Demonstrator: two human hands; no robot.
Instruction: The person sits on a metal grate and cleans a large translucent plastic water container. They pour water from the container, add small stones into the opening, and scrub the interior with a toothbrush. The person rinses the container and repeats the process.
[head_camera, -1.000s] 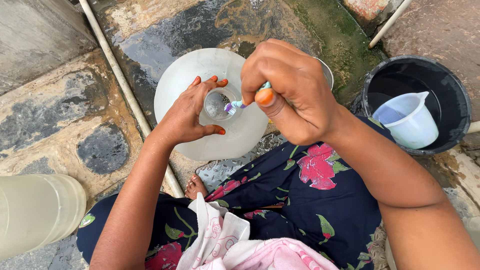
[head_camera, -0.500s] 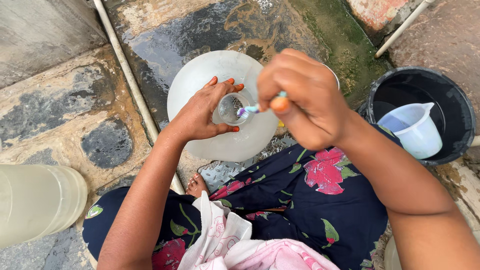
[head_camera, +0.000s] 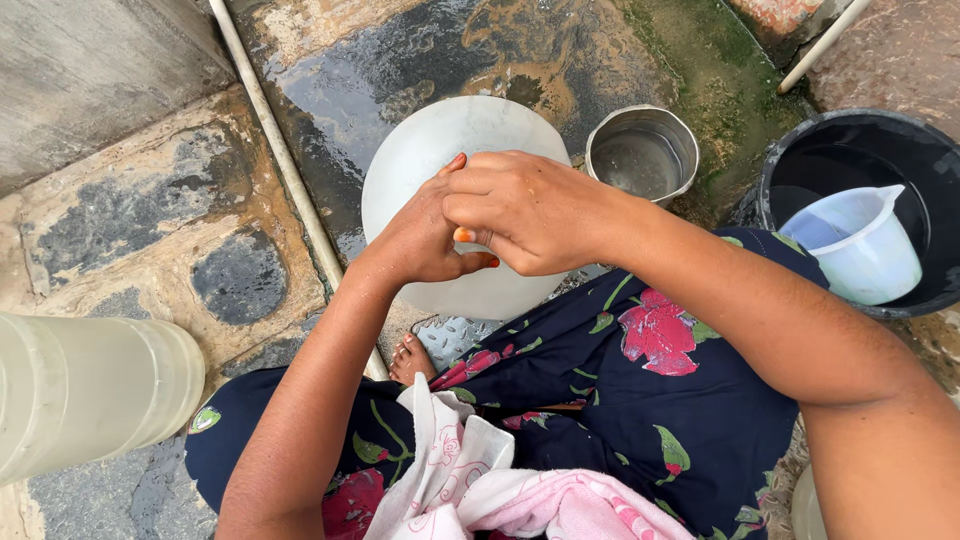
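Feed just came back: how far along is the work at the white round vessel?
Done: the slab is wet and the steel pot holds water. In hand: left hand and right hand press together over the white vessel; what they grip is hidden. Left, probably: the pink and white cloth on the lap lies untouched.

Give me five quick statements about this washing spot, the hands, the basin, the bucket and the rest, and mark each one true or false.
1. The left hand and right hand are together above the white basin. True.
2. The steel pot stands inside the black bucket. False: it stands on the wet ground beside the basin.
3. A pale plastic jug sits in the black bucket. True.
4. The pink and white cloth hangs over the bucket rim. False: it lies on the person's lap.
5. A thin pipe runs along the ground left of the basin. True.
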